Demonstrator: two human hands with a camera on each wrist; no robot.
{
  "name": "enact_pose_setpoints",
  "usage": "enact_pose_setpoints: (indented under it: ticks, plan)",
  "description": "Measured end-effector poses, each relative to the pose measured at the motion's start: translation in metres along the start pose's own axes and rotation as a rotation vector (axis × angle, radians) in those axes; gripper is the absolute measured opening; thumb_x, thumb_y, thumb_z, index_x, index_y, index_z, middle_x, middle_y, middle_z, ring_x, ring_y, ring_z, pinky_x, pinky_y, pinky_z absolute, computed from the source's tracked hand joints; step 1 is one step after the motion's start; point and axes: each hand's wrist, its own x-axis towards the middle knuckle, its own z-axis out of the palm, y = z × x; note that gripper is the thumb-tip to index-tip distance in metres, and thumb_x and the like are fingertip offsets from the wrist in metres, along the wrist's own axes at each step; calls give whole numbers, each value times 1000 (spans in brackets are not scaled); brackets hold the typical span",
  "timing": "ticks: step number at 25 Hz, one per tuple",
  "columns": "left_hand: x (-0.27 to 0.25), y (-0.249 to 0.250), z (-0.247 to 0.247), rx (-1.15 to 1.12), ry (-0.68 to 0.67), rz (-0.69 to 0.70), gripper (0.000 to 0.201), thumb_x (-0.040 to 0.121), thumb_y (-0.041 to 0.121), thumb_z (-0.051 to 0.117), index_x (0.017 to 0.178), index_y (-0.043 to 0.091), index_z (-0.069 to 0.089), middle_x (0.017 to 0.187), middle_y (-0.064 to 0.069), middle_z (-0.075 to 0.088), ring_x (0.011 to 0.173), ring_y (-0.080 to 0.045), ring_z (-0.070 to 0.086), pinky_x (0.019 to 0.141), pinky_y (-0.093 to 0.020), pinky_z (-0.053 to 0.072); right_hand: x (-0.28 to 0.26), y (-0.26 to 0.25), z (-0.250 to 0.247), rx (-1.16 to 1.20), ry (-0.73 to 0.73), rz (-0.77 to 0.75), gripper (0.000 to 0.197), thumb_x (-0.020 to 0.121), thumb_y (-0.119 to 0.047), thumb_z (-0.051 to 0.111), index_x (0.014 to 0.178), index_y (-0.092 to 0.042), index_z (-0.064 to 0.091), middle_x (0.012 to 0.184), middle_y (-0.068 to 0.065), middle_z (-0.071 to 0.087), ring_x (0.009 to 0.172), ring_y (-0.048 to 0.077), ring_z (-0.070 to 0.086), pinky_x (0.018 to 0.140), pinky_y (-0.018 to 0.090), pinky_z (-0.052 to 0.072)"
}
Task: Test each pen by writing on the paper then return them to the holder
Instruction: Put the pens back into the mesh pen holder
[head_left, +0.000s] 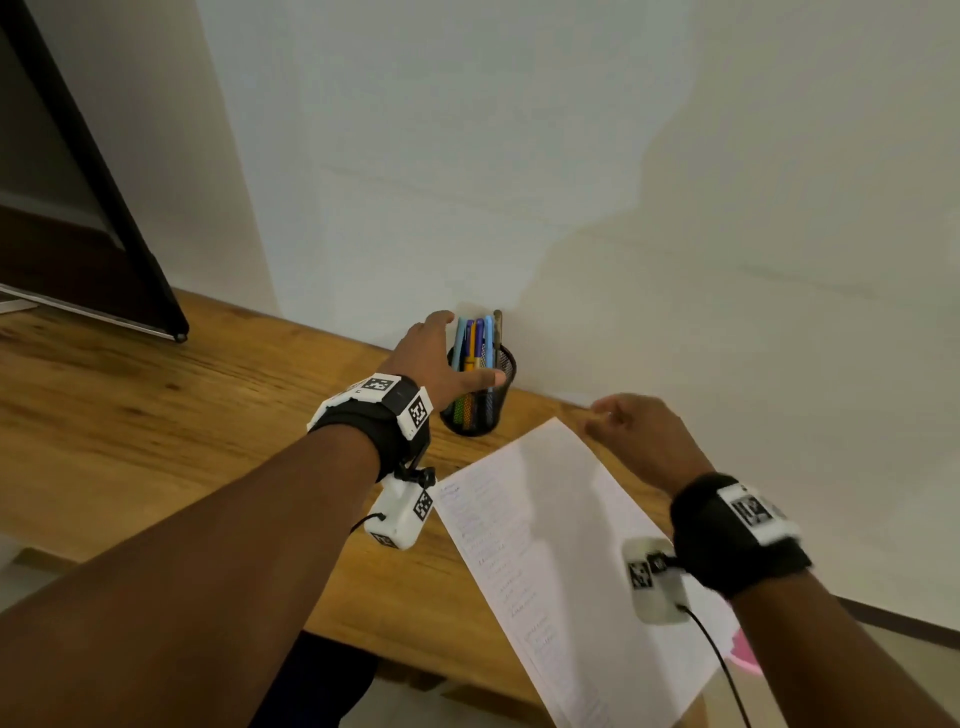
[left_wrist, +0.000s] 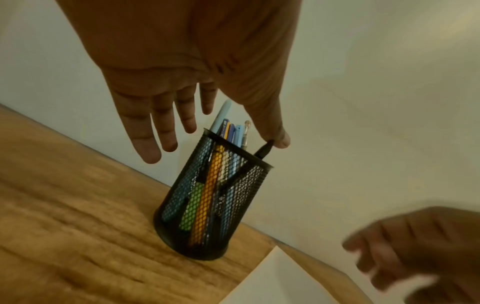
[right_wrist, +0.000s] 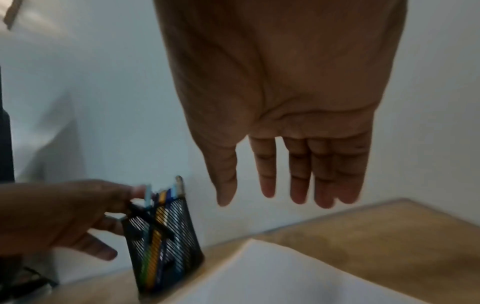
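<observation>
Left hand (head_left: 435, 364) over the pen holder (head_left: 480, 395), right hand (head_left: 641, 436) above the paper (head_left: 545, 545).

The mesh holder stands on the desk (head_left: 156, 415) by the far wall, just left of the paper's far corner, with coloured pens (left_wrist: 228, 131) inside. Left fingers are spread and straight; the thumb tip touches a black pen (left_wrist: 265, 151) leaning on the holder's right rim. Right fingers hang relaxed and hold nothing.

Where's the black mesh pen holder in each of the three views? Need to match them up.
Head: pen holder at centre, on the desk against the wall, partly behind the left hand.
Left wrist: centre, below the spread fingers.
Right wrist: lower left, blurred, beside the left hand.
Shared landmark: the paper's near corner, just right of the holder in all three.
</observation>
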Motion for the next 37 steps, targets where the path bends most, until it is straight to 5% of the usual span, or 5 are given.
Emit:
enact_pose_setpoints:
  ticks: [8,13,20,25,37]
  plan:
    - [-6,18,26,37,-50,-14,146,49,67,86,156,22,-3,155,-12,33,135,-32,44,107,-44,43,-67,104,4,-225,-190,365,92,69,-58,82,137,-11,41,132,15,54,119,34,56,98,42,49]
    - [-5,21,33,99,3,-1,141,63,27,93,156,20,-13,154,-15,35,133,-34,47,106,-44,42,-77,112,2,-232,-217,386,78,67,-62,81,118,-9,52,115,7,66,106,28,65,90,35,51]
    - [-2,24,18,64,91,39,134,64,32,92,156,22,-5,151,-14,40,128,-34,51,106,-45,44,-86,112,-9,420,-295,421,34,87,-32,75,106,-5,72,100,13,77,90,33,74,85,42,61]
    - [-11,27,-12,0,176,98,130,62,32,93,155,26,2,147,-14,47,124,-34,55,102,-46,47,-112,113,7,759,32,458,19,92,-21,70,98,-3,73,100,17,77,93,37,72,91,51,58]
    - [-23,37,24,93,-49,149,133,61,30,93,155,28,0,141,-9,53,116,-28,61,100,-46,51,-116,105,60,605,148,338,15,91,-25,72,93,-10,76,91,3,79,85,23,74,83,48,61]
